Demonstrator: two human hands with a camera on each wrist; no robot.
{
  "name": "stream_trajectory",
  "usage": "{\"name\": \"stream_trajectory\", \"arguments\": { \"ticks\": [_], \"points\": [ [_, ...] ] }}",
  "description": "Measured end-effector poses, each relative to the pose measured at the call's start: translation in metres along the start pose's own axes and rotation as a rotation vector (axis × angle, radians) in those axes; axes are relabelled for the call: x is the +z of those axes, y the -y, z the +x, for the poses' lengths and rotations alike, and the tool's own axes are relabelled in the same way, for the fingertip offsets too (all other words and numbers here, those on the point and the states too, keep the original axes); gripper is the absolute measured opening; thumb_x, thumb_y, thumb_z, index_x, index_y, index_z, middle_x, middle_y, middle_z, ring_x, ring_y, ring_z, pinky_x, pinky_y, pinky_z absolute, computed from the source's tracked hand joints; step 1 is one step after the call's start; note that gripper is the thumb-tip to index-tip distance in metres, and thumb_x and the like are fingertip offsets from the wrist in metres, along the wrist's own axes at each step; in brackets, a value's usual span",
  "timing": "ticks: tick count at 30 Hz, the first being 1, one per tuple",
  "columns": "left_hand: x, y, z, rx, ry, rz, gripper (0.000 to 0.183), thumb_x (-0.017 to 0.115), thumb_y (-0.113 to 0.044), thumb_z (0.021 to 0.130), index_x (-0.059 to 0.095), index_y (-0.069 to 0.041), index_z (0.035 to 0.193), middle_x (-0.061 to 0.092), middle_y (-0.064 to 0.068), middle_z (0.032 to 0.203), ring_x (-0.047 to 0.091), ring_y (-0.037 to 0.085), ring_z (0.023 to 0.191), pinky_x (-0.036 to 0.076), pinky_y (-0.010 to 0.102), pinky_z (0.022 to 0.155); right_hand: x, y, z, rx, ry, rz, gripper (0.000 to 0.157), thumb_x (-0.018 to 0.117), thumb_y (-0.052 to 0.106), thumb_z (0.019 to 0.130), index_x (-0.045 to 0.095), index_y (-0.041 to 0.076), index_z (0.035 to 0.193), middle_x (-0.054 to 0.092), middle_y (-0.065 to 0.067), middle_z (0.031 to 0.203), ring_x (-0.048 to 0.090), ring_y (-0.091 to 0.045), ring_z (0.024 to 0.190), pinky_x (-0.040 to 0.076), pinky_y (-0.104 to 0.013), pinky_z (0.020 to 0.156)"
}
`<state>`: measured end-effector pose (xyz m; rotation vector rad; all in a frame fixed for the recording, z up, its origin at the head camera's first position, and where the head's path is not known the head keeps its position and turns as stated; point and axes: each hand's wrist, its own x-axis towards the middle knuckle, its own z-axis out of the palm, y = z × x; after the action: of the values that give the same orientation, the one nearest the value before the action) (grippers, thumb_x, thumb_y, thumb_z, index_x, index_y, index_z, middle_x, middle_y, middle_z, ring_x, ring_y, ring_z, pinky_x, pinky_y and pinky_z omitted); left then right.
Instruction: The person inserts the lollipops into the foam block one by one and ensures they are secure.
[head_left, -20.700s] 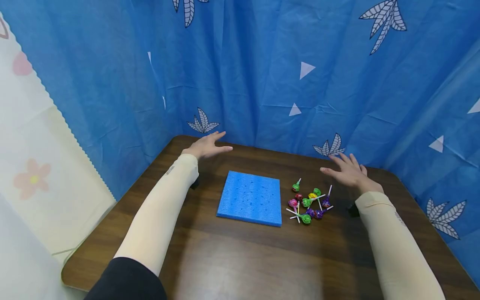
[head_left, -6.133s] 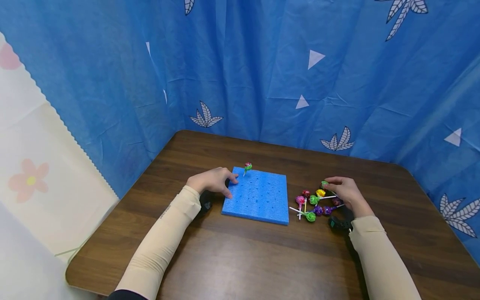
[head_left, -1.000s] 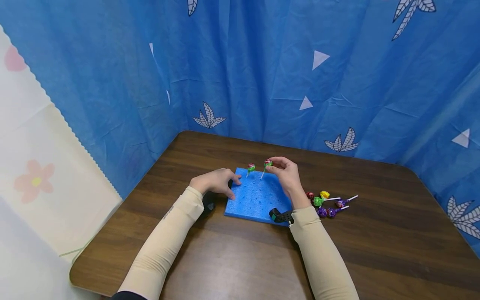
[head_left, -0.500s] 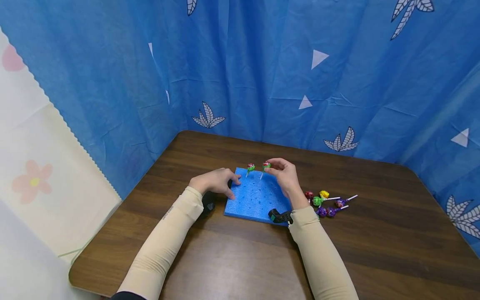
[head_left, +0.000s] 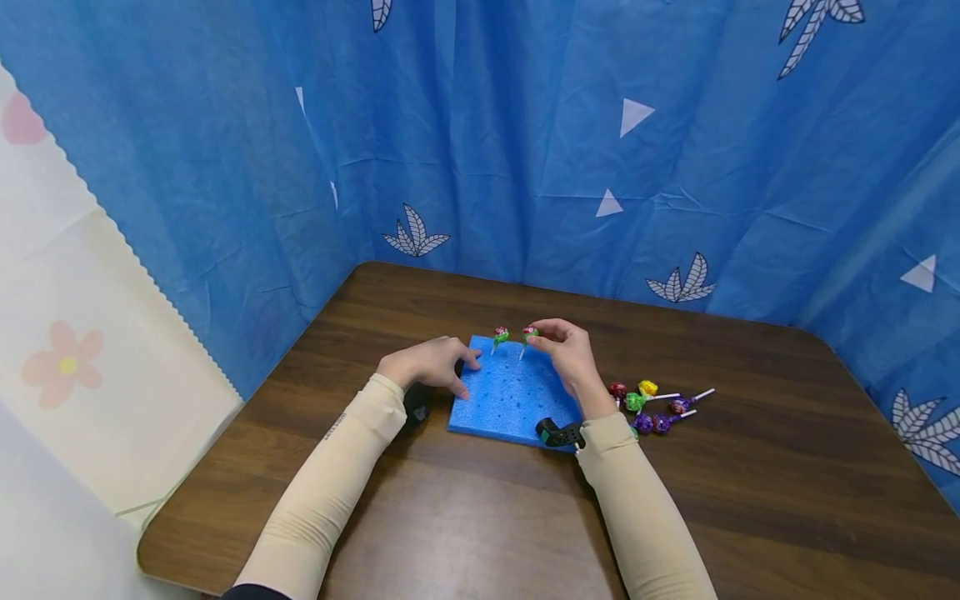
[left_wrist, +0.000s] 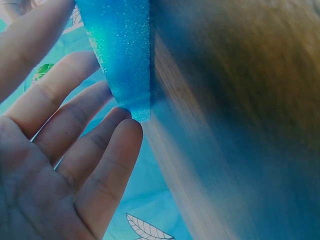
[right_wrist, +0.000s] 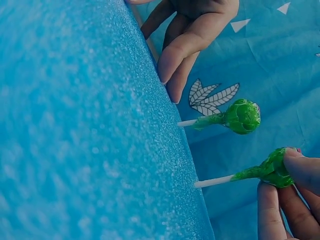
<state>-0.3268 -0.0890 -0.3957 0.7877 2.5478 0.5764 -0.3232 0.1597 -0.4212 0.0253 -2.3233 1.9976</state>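
- Okay, so my feed showed the right hand [head_left: 572,354] with thumb and fingers clamped on a green-wrapped lollipop [right_wrist: 274,168]; its stick [right_wrist: 216,181] met the foam board [head_left: 502,404], depth unclear to me.
- The left hand [head_left: 426,363] had its thumb apart from its fingers, tips at the board's left edge; light bracing, I reckoned, so a hard push might've skidded the foam.
- That stick leaned a bit; shoving off-axis could've bent it, and a stray knuckle could've knocked the standing lollipop [right_wrist: 243,117].
- Loose lollipops [head_left: 635,402] lay just beside the right forearm [head_left: 645,508]; a low sideways exit risked sweeping them.
- Beyond the board came the far table [head_left: 450,517] edge, then curtain [head_left: 487,167]; more room lay nearside.
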Motion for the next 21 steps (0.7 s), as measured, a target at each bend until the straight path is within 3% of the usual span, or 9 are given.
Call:
{"name": "stream_trajectory", "arguments": {
  "ticks": [14, 21],
  "points": [
    [-0.0004, 0.0004, -0.0007, -0.007, -0.002, -0.006, 0.053, 0.081, -0.025, 0.085, 0.065, -0.011, 0.134, 0.046, 0.004, 0.156, 0.033, 0.029, 0.15, 0.036, 0.045, 0.119, -0.0002, 0.0006, -0.0014, 0.011, 0.049, -0.022, 0.026, 0.07, 0.006, 0.093, 0.069, 0.0, 0.118, 0.068, -0.015, 0.117, 0.063, -0.016, 0.098, 0.055, -0.038, 0.096],
    [-0.0002, 0.0006, -0.0006, -0.002, -0.01, 0.0, 0.054, 0.082, -0.026, 0.084, 0.066, -0.01, 0.133, 0.047, 0.004, 0.155, 0.034, 0.029, 0.15, 0.036, 0.044, 0.119, -0.0009, -0.0018, -0.0006, 0.043, 0.065, -0.034, 0.026, 0.07, 0.008, 0.093, 0.07, 0.001, 0.118, 0.068, -0.015, 0.117, 0.063, -0.016, 0.098, 0.053, -0.042, 0.099]
  ]
}}
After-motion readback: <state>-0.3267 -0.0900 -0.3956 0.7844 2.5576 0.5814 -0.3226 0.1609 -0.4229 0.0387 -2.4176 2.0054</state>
